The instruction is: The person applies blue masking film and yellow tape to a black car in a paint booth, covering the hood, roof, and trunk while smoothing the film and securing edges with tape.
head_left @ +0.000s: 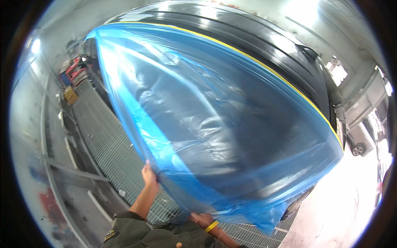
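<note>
A sheet of thin, see-through blue masking film [142, 120] covers much of a dark car [231, 22] in front of me. Yellow tape [264, 65] runs in a long curve along the film's far edge, and glossy black bodywork shows beyond it. My left hand [149, 175] grips the film's near edge, with the fingers pinched on it. Lower and further right, my right hand [202, 220] is closed on the same edge, close to my body. A yellow band circles the right wrist. Wrinkles run across the film, and its lower right corner hangs loose.
Metal floor grating [103, 136] runs along the car's near side. A cardboard box [70, 95] and red equipment [75, 71] stand at the far left, by a grey wall [27, 124]. Bright floor [331, 198] lies to the right, with another vehicle [360, 140] beyond.
</note>
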### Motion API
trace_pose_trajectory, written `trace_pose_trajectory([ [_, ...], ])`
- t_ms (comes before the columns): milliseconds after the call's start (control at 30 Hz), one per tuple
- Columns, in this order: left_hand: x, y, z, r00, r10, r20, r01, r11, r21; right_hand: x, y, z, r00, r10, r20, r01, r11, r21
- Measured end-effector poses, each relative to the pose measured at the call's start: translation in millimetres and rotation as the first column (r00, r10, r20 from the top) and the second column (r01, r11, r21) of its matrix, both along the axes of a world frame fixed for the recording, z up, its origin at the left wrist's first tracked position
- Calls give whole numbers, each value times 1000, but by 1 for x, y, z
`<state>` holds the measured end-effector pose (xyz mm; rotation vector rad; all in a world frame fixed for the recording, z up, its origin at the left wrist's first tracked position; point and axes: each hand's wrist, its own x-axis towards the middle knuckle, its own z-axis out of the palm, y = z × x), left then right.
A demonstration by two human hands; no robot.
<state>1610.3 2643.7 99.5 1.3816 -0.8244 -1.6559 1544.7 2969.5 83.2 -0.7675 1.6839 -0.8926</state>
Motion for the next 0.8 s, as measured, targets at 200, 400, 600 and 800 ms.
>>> trace_pose_trajectory([
  [200, 33, -9, -114, 999, -45, -5, 45, 998, -41, 46, -13, -96, 792, 21, -611, -176, 965, -195],
  [400, 66, -61, -254, 956, -241, -170, 214, 963, -166, 114, -53, -203, 539, -143, -830, -99, 968, -231],
  [600, 97, -127, -289, 759, -345, -552, 356, 930, -91, 203, -97, -262, 502, -128, -855, 46, 992, -122],
  [800, 115, -261, -155, 591, -411, -694, 411, 894, -179, 255, -91, -252, 517, -38, -855, 190, 979, 72],
])
